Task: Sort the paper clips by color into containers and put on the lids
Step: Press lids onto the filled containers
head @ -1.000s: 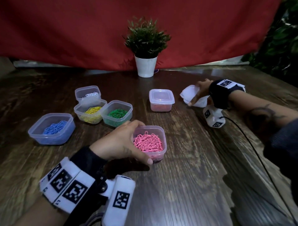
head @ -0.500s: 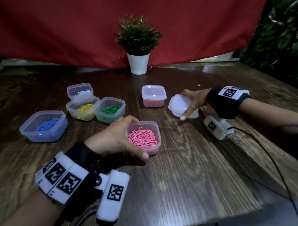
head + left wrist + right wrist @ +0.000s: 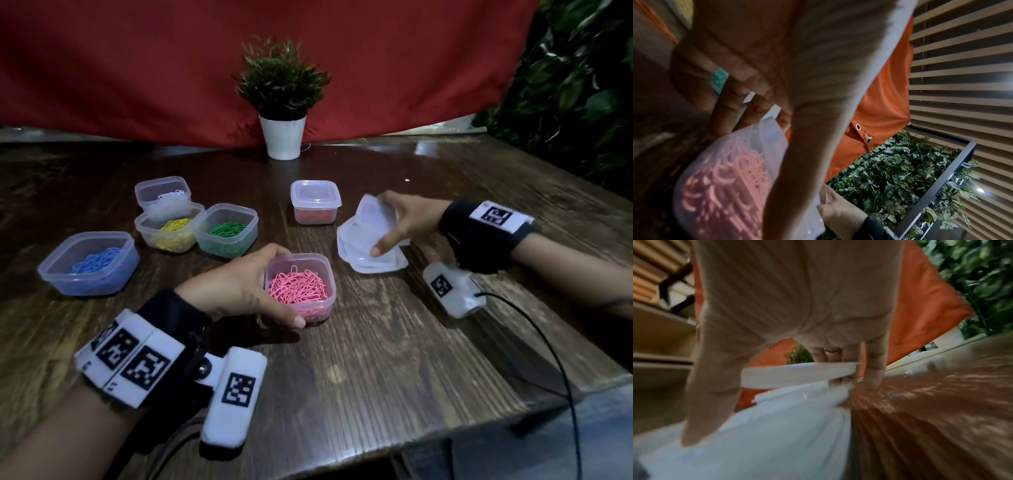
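My left hand [image 3: 239, 291] grips the open container of pink paper clips [image 3: 301, 287] near the table's middle; in the left wrist view the thumb and fingers [image 3: 729, 110] wrap the pink container [image 3: 725, 186]. My right hand [image 3: 400, 222] holds a stack of translucent white lids [image 3: 366, 246], tilting the top lid up off the pile; the right wrist view shows the raised lid [image 3: 797, 373] between thumb and fingers. Open containers hold blue clips [image 3: 89, 263], yellow clips [image 3: 169, 229], green clips [image 3: 227, 231] and white clips [image 3: 164, 193]. A lidded container [image 3: 315, 202] holds red clips.
A potted plant [image 3: 282, 102] in a white pot stands at the back before a red curtain [image 3: 137, 68]. Leafy greenery [image 3: 575, 85] fills the right side. The wooden table's front edge [image 3: 411, 442] runs near me, and a black cable [image 3: 548, 342] trails from my right wrist.
My right hand has brought the lid stack nearer, down to the table beside the pink container, and now lifts the top lid. My left hand has kept its grip on the pink container.
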{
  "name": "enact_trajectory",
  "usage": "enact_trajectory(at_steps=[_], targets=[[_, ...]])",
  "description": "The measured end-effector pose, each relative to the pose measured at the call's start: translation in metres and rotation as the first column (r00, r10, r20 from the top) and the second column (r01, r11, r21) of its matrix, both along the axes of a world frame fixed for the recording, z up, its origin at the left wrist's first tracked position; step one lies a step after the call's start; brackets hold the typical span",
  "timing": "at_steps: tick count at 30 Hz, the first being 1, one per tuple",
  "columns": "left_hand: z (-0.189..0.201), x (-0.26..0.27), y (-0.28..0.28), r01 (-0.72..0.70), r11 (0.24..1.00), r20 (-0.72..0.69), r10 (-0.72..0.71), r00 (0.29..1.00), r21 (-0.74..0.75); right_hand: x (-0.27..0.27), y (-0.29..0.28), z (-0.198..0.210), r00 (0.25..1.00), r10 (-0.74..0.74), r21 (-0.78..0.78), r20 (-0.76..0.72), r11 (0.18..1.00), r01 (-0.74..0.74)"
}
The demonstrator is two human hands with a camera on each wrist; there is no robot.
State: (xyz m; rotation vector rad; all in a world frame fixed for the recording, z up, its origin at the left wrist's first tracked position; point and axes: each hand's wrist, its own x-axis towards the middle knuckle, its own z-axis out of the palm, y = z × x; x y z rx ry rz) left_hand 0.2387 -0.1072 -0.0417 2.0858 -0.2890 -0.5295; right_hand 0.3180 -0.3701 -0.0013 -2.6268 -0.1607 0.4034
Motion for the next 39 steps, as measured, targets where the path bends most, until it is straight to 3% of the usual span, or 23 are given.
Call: enact_trajectory(at_steps=[4,6,8,12,15,17,19,21,23,24,28,31,35,39], targets=[[-0.002,0.003,0.002,0.0,1.0,0.018,0.0,1.0,-0.008,0.0,0.005,-0.004,0.991,0.036,0.024,-0.132,0.999,-0.034],[-0.002,0.003,0.003,0.002,1.0,0.032,-0.002,0.999,0.009,-0.003,0.007,-0.001,0.986,0.058,-0.037,-0.159,0.997,-0.065],[-0.001,0.001,0.003,0.004,1.0,0.036,-0.005,0.999,0.025,-0.007,0.007,0.006,0.996,0.071,-0.049,-0.045,0.996,-0.074],[0.006,-0.003,0.006,0.056,0.998,-0.013,-0.056,0.998,0.036,-0.018,0.018,0.028,0.98,0.015,0.276,0.2,0.959,-0.071],[0.013,-0.001,0.01,0.087,0.994,-0.025,-0.085,0.996,0.071,-0.027,0.035,0.026,0.974,0.052,0.287,0.221,0.951,-0.116],[0.013,-0.001,0.011,0.074,0.995,-0.025,-0.073,0.997,0.062,-0.034,0.046,0.018,0.945,0.016,0.304,0.328,0.945,-0.122],[0.013,-0.003,0.01,0.063,0.996,-0.031,-0.061,0.998,0.056,-0.047,0.058,0.016,0.867,0.046,0.196,0.496,0.967,-0.164],[0.013,-0.004,0.01,0.042,0.998,-0.026,-0.041,0.999,0.056,-0.066,0.071,0.017,0.757,0.225,-0.166,0.613,0.974,-0.155],[0.013,-0.005,0.01,0.02,0.998,-0.017,-0.019,1.0,0.06,-0.084,0.082,0.012,0.706,0.436,-0.432,0.558,0.879,-0.201],[0.014,-0.005,0.01,0.016,0.998,-0.012,-0.015,1.0,0.066,-0.091,0.085,0.008,0.719,0.509,-0.495,0.474,0.829,-0.26],[0.017,-0.005,0.011,0.0,0.998,-0.029,0.002,1.0,0.066,-0.1,0.086,-0.004,0.787,0.606,-0.568,0.12,0.691,-0.446],[0.02,-0.007,0.013,0.017,0.998,-0.064,-0.014,0.998,0.052,-0.095,0.088,-0.003,0.79,0.605,-0.532,0.104,0.705,-0.47],[0.028,-0.009,0.016,0.039,0.999,-0.125,-0.04,0.991,-0.012,-0.08,0.094,0.001,0.811,0.583,-0.33,0.048,0.776,-0.538],[0.026,-0.006,0.018,0.024,0.999,-0.135,-0.028,0.99,-0.034,-0.074,0.097,0.002,0.83,0.557,-0.385,-0.008,0.765,-0.517]])
